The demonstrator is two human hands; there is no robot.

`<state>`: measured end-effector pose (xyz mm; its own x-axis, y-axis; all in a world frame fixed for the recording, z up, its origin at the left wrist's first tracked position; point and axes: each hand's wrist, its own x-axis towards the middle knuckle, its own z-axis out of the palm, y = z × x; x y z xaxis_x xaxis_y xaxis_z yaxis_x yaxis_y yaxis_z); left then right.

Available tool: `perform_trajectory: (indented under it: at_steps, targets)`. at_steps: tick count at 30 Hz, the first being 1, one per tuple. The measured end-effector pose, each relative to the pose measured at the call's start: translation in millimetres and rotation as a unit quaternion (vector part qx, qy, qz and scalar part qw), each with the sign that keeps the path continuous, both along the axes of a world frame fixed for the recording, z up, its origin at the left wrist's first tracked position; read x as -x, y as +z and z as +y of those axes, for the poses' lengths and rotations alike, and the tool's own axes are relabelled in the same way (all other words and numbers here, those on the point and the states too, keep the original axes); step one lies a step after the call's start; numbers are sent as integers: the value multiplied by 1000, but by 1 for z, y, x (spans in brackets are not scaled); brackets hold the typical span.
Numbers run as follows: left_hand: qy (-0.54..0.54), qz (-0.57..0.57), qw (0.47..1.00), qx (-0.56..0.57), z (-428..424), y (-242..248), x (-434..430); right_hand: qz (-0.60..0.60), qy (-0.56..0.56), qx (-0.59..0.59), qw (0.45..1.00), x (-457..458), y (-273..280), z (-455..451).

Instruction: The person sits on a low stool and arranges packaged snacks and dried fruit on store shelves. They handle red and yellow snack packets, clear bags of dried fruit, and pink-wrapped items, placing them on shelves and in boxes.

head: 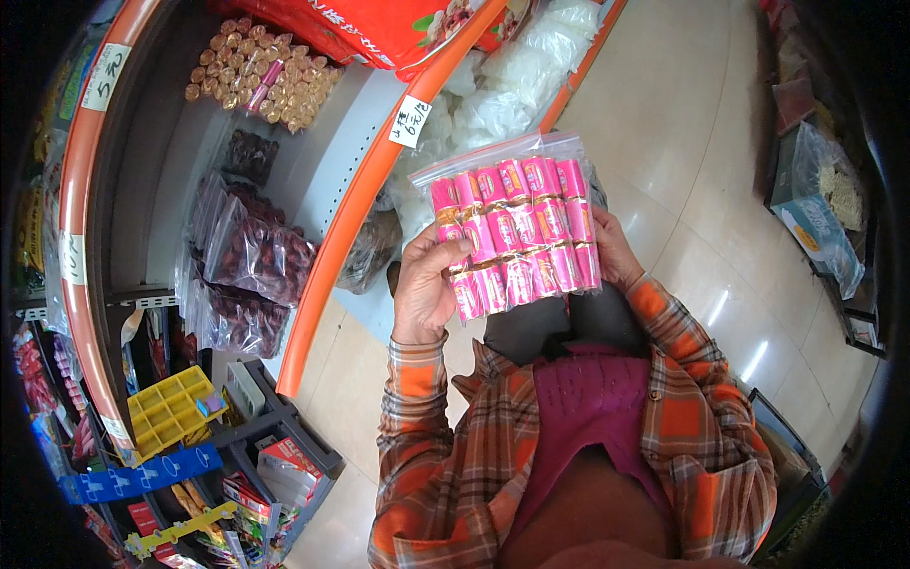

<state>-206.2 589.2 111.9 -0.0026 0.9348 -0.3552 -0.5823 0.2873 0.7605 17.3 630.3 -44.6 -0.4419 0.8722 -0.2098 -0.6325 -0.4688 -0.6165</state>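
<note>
Between my two hands is a clear zip-top bag (508, 231) filled with rows of small cylindrical rolls in pink wrappers with gold twisted ends. My left hand (429, 281) grips its left side, the thumb pressed flat on the front. At the right edge my right hand (616, 245) holds the bag, with most of its fingers hidden behind it. The zip strip runs along the top, tilted up to the right. Beyond the bag, on a shelf, lies a stack of similar rolls (263, 75) with their gold ends facing out.
Left of me stands a shelf with an orange edge (341, 249), holding bags of dark red dried fruit (259, 249). White plastic bags (512, 85) fill a lower shelf. A yellow compartment tray (170, 412) sits lower left. Across the tiled floor (682, 185) is a blue box (817, 227).
</note>
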Motion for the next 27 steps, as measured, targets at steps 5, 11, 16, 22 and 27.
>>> perform_trajectory:
  at_steps: [5,11,16,22,27]
  targets:
    - [15,-2,1000,10,1,1,-4,8,1,-4,1000,-1,1,0]
    - [1,49,999,-15,3,1,-8,28,2,-17,999,-2,3,-1]
    - [-15,63,997,-29,1,3,-10,25,-3,-21,999,-2,4,0]
    - [-10,91,995,-43,1,7,-14,32,2,-20,999,-3,3,0]
    - [-18,107,993,-40,1,11,-15,35,5,-19,999,-3,4,1]
